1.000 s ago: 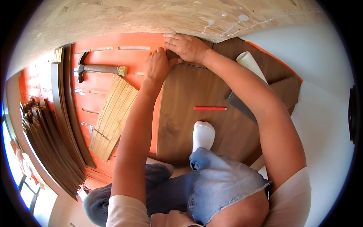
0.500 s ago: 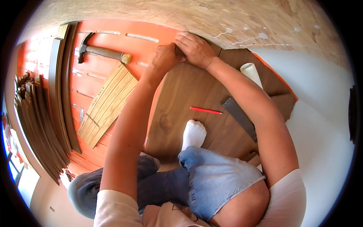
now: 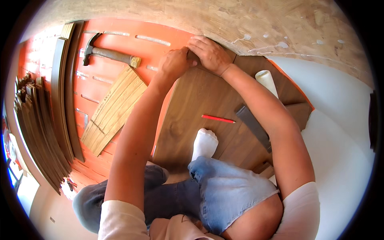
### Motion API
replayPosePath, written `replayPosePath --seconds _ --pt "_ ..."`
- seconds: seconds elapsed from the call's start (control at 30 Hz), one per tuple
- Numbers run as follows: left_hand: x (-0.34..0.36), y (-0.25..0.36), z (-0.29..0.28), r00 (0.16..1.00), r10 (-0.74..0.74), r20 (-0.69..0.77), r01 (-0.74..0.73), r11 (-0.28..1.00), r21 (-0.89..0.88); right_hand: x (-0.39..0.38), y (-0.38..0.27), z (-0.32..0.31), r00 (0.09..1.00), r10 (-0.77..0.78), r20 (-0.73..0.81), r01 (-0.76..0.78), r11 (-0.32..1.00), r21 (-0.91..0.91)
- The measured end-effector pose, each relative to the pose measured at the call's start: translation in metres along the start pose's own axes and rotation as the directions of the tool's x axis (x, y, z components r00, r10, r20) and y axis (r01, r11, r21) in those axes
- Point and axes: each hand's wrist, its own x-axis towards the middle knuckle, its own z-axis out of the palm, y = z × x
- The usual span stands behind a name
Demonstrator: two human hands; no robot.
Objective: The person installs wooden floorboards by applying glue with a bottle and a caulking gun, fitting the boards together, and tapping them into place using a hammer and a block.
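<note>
A dark board [image 3: 193, 56], its long axis obscured, is seen between the left hand [image 3: 175, 64] and right hand [image 3: 209, 55], near the wooden panel [image 3: 280, 24]. Left fingers are curled, right extended; grip cannot be told.

Head cam (L of pair, wide fisheye) looked down & slightly fwd from above the jeans [image 3: 232, 192], which were v. near, btm ctr. L hand [image 3: 175, 64] & R hand [image 3: 210, 54] were farther off, upper ctr; plank floor [image 3: 180, 120] mid-view. Wood panel [image 3: 288, 26] arced across top, white wall [image 3: 340, 140] bowed along R rim, approx. upright view.
</note>
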Motion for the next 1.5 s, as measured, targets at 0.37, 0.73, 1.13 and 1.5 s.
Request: replayPosePath --seconds 0.37,0.73,1.13,1.5 --pt "-0.015 0.023 0.025 0.906 0.073 -0.417 0.002 0.984 0.176 -0.125 -0.039 -0.062 0.933 0.359 0.016 -0.345 0.907 -0.239" --pt "-0.007 0.034 0.064 0.839 0.093 -0.536 0.030 0.976 0.216 -0.122 -0.040 -0.079 0.918 0.331 0.218 -0.277 0.930 -0.243" --pt "0.003 0.026 0.054 0.850 0.149 -0.505 -0.080 0.985 0.155 -0.120 -0.032 -0.085 0.914 0.282 0.292 -0.220 0.948 -0.229" --pt "0.000 0.017 0.047 0.915 0.078 -0.397 -0.027 0.991 0.134 -0.124 -0.039 -0.088 0.898 0.261 0.354 -0.186 0.954 -0.234"
